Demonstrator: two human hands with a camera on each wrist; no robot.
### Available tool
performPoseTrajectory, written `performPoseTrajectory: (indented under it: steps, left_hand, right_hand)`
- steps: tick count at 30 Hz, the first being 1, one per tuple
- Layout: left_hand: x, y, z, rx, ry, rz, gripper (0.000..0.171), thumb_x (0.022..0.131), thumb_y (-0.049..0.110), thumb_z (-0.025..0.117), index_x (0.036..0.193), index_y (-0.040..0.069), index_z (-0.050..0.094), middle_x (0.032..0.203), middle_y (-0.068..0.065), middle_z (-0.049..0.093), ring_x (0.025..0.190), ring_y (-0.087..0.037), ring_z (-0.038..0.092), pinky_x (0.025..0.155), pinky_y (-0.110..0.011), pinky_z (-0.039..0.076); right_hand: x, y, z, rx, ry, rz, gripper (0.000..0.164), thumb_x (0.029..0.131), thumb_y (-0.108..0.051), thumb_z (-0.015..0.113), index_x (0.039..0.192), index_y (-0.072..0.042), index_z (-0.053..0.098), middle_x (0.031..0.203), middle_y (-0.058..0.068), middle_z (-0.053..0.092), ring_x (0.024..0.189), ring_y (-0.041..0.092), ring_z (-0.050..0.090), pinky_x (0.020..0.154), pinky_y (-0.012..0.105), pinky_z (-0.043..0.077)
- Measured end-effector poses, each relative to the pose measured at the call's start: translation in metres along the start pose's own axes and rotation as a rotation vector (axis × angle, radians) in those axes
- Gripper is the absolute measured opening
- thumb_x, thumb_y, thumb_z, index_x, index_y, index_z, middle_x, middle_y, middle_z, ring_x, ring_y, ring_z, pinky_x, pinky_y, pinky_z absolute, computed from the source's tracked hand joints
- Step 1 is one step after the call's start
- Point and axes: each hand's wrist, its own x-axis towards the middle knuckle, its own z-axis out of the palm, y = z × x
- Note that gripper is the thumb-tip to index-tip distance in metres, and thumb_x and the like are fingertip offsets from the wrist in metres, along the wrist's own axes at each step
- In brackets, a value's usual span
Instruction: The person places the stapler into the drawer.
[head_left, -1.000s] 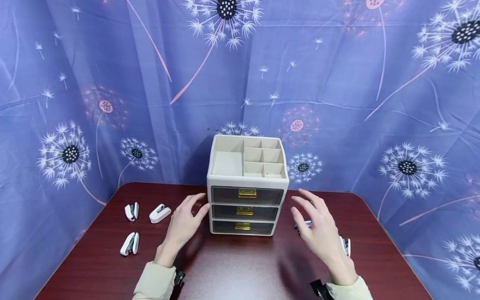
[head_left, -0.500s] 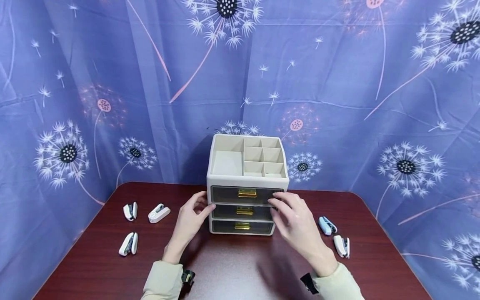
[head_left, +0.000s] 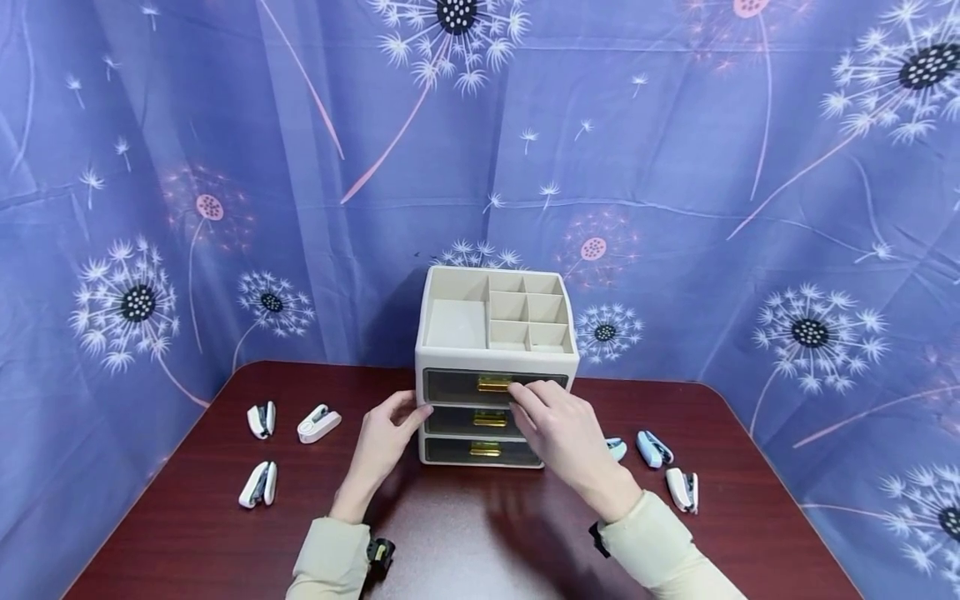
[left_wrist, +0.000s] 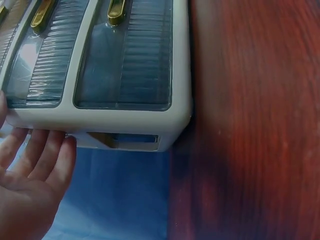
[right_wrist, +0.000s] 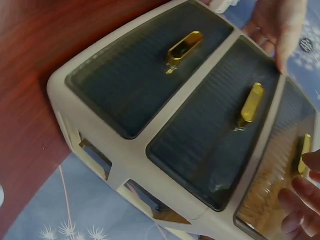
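Observation:
A white drawer organizer (head_left: 497, 360) stands at the back middle of the table, its three dark see-through drawers closed. My left hand (head_left: 381, 442) holds its left front edge, thumb on the front and fingers along the side; the left wrist view shows those fingers (left_wrist: 47, 155) against the side wall. At the top drawer, my right hand (head_left: 558, 429) has its fingertips beside the right end of the gold handle (head_left: 493, 384). The right wrist view has these fingers (right_wrist: 305, 190) loosely bent near that handle, with no firm hold visible.
Three white mini staplers (head_left: 318, 424) lie on the table (head_left: 457, 533) to the left. To the right are a light blue stapler (head_left: 654, 449), a white stapler (head_left: 682, 490) and another light blue stapler (head_left: 617, 448), partly hidden by my right hand. A patterned blue curtain (head_left: 360, 275) hangs behind.
My right hand has moved left, from beside the organizer to its top drawer handle, uncovering the staplers on the right. My left hand has closed in on the organizer's left edge. The drawers have not moved.

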Motion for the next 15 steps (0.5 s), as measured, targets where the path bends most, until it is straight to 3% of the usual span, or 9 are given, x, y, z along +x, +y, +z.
performPoseTrajectory:
  steps: [5,15]
  left_hand:
    - [0.001,-0.002,0.001,0.016,-0.001,0.006,0.03,0.088,0.015,0.073,0.113,0.0,0.068,0.1,-0.014,0.071,0.094,-0.028,0.066,0.084,-0.045,0.051]
    - [0.001,-0.004,-0.002,0.052,-0.007,0.052,0.034,0.087,0.032,0.074,0.111,0.009,0.07,0.096,-0.004,0.072,0.09,-0.016,0.066,0.079,-0.034,0.052]
  right_hand:
    - [0.005,0.004,0.007,-0.04,-0.004,-0.034,0.02,0.087,-0.009,0.068,0.107,-0.006,0.064,0.083,0.002,0.061,0.072,0.02,0.061,0.052,0.036,0.051]
    - [0.008,0.008,0.016,-0.047,0.043,-0.093,0.008,0.093,-0.009,0.06,0.1,-0.006,0.061,0.074,0.001,0.058,0.056,0.018,0.059,0.042,0.035,0.046]
